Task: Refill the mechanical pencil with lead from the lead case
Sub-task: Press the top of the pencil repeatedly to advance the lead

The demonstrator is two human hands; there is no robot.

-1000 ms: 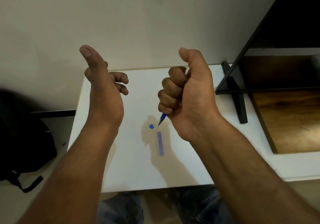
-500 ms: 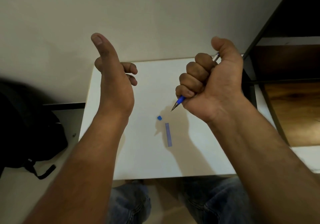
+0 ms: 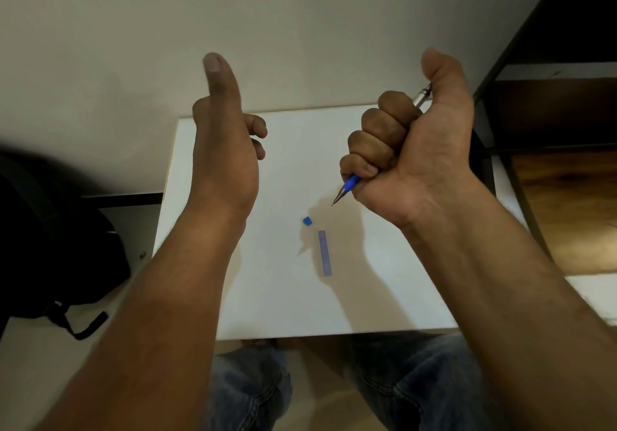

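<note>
My right hand [image 3: 404, 150] is clenched in a fist around the mechanical pencil [image 3: 347, 187]. Its blue grip and metal tip poke out below the fist, pointing down-left; its silver top end shows beside the raised thumb. My left hand [image 3: 227, 150] is held up with the thumb straight and the fingers loosely curled, holding nothing. The pale blue lead case [image 3: 325, 253] lies flat on the white table [image 3: 384, 297] between my forearms. A small blue cap [image 3: 307, 221] rests just up-left of the case.
A black bag [image 3: 50, 247] sits on the floor at the left. A black-framed shelf with a wooden board [image 3: 567, 197] stands at the right, close to the table. A plain wall rises behind the table. My jeans-clad knees show under the near table edge.
Both hands have risen in the frame and spread slightly apart. The pencil tip now sits further from the cap and lead case. The view has shifted a little.
</note>
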